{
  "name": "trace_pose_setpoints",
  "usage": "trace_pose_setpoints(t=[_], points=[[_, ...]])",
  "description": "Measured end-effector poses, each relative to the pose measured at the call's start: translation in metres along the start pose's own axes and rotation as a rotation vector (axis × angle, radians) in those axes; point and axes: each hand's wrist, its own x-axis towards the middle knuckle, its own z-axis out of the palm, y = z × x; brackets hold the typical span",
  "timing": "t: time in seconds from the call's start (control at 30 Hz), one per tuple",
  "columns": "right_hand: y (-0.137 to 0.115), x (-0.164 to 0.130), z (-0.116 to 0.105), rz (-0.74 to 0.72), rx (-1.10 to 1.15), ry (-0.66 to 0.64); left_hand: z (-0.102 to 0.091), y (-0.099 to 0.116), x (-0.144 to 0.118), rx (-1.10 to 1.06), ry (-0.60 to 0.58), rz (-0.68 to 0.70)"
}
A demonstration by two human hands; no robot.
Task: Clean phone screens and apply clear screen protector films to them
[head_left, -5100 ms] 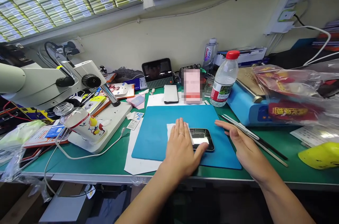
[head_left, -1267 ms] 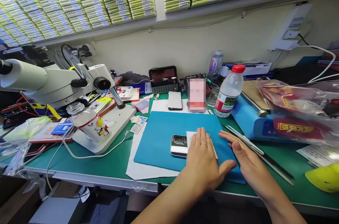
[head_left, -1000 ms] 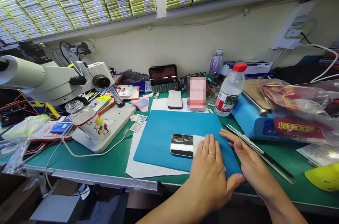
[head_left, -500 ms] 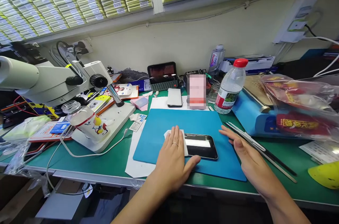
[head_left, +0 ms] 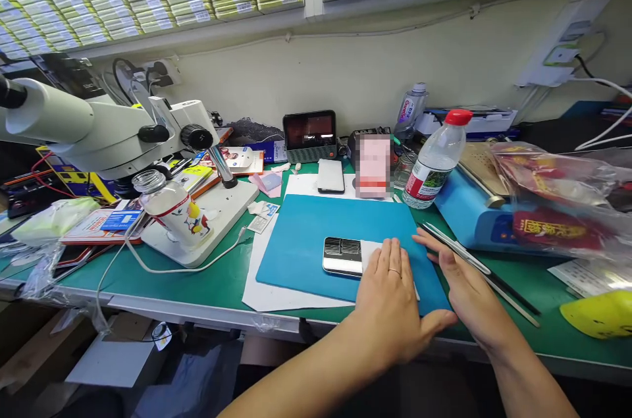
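Head view: L hand [head_left: 392, 303] lies flat, fingers [head_left: 390, 260] together & straight, pressing a white cloth [head_left: 371, 251] onto the right part of the phone [head_left: 342, 255], which lies on the blue mat [head_left: 306, 240] on the bench [head_left: 207, 286]. R hand [head_left: 464, 289] rests edge-down at the mat's right edge, fingers straight, holding nothing.

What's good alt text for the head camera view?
A person's left hand presses a white cloth onto a black smartphone on a blue rectangular work mat; the right hand rests flat beside it, near a clear red-capped water bottle.
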Motion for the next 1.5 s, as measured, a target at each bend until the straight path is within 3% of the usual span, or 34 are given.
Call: trace_pose_setpoints(t=[0.2, 0.37, 0.5, 0.7, 0.87, 0.97, 1.1, 1.17, 1.23, 1.5], points=[[-0.005, -0.002, -0.002, 0.053, 0.002, -0.021, -0.012, -0.047, -0.037, 0.006, -0.003, -0.077], [-0.009, -0.002, -0.002, 0.078, 0.009, -0.024, -0.021, -0.077, -0.039, 0.07, -0.01, -0.227], [-0.005, -0.001, -0.001, 0.055, 0.018, -0.016, -0.014, -0.063, -0.019, 0.057, 0.004, -0.236], [-0.001, -0.003, 0.0, 0.023, 0.04, 0.001, 0.004, -0.014, 0.015, -0.036, 0.012, -0.117], [-0.006, -0.004, -0.001, 0.015, 0.06, -0.003, 0.009, 0.008, 0.008, -0.042, 0.004, -0.017], [-0.009, -0.005, -0.001, 0.019, 0.063, -0.007, 0.008, -0.004, -0.013, -0.008, 0.024, -0.025], [-0.011, -0.01, -0.003, 0.016, 0.077, -0.011, 0.009, -0.046, -0.036, 0.113, 0.084, -0.102], [-0.011, -0.013, -0.003, 0.014, 0.096, -0.02, 0.014, -0.063, -0.034, 0.164, 0.145, -0.173], [-0.01, -0.014, -0.003, 0.059, 0.13, -0.02, 0.02, -0.065, -0.023, 0.198, 0.188, -0.229], [0.001, -0.014, 0.003, 0.051, 0.241, 0.018, 0.032, 0.009, 0.018, 0.178, 0.133, -0.073]])
